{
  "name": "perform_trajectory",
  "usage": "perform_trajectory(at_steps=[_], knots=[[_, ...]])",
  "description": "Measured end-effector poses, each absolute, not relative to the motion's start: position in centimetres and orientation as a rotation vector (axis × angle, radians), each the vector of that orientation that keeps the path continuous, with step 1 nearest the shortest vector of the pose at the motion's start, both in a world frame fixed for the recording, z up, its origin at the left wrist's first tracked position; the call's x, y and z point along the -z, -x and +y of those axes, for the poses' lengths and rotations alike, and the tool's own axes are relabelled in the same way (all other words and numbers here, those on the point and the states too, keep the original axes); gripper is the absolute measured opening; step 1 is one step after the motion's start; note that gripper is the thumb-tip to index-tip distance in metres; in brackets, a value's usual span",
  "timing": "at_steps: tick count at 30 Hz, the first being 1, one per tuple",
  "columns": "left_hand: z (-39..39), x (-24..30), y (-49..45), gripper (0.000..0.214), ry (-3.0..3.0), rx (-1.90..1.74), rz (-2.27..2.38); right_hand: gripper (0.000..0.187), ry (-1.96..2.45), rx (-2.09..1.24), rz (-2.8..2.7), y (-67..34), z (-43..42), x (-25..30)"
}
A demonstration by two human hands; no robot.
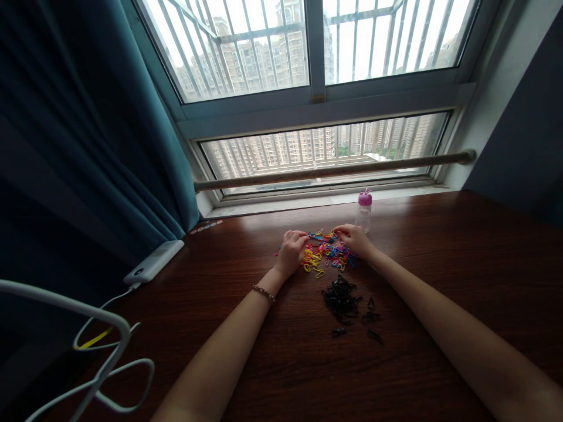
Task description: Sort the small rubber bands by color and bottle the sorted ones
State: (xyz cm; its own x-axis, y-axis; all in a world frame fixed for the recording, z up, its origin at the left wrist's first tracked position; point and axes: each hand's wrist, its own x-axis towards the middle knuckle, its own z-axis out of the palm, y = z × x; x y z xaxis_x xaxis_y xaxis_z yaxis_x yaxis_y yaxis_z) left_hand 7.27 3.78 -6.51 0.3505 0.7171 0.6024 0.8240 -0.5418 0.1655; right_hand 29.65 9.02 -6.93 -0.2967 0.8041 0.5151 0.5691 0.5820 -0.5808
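Observation:
A pile of small colourful loops (pixel 333 253), yellow, red, pink, blue and purple, lies on the brown wooden table. At its left edge is my left hand (pixel 292 252), with a beaded bracelet (pixel 264 292) on the wrist. Its fingers are bent and pinched together over the loops. My right hand (pixel 355 240) reaches the pile's far right side, thumb and fingertips closed together. Whatever sits between either hand's fingertips is too small to make out. Nearer to me lies a heap of small black looped pieces (pixel 341 298), with several loose ones (pixel 370 316) to its right.
A clear bottle with a pink lid (pixel 365 200) stands just behind my right hand. A white power bank (pixel 153 262) with a cable lies at the table's left edge. White tubing (pixel 65 302) curves at lower left. A blue curtain (pixel 145 146) and a barred window border the table.

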Motion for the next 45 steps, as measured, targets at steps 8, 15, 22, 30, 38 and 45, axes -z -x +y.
perform_trajectory(at_steps=[8, 15, 22, 30, 38, 45], knots=[[3.9, 6.3, -6.8, 0.014, 2.307, 1.296, -1.495, 0.016, 1.146, -0.316, -2.065, -29.5, 8.7, 6.9], [3.8, 5.8, -7.0, 0.019, 2.314, 1.321, -1.526, 0.021, 1.098, -0.275, -2.049, -29.6, 8.7, 6.8], [1.5, 2.7, -10.0, 0.016, 3.071, 1.160, -1.476, 0.024, 1.177, -0.407, -1.982, -29.7, 8.6, 6.2], [-1.5, 2.2, -13.1, 0.015, 3.662, 0.496, -1.143, 0.039, 1.171, -1.146, -1.840, -30.3, 8.0, 3.7], [0.7, 2.1, -10.5, 0.025, 3.437, 0.768, -1.359, 0.034, 1.000, -1.596, -1.740, -30.2, 6.4, 1.7], [4.1, 4.9, -6.5, 0.033, 2.715, 1.113, -1.549, 0.036, 0.905, -2.084, -2.190, -30.4, 5.2, 1.1]])
